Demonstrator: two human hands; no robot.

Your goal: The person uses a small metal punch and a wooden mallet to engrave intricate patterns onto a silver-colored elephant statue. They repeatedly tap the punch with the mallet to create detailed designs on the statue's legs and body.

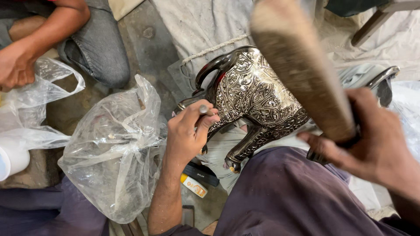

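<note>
Your right hand [372,144] is clamped on a raised wooden mallet [302,70], and your left hand [190,131] pinches a small metal punch [204,109] against the embossed silver elephant figure [253,100] resting on your lap. The body looks fully patterned, so I judge the chasing nearly done, though its far side is hidden. Beyond lie clear plastic bags [113,148] and another person's hand [15,65].

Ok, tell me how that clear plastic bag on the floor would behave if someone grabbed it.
The clear plastic bag looks thin and crumpled, so it would probably flop and crinkle. It seems mostly air-filled, likely light. Its glossy film may be slippery.
</note>
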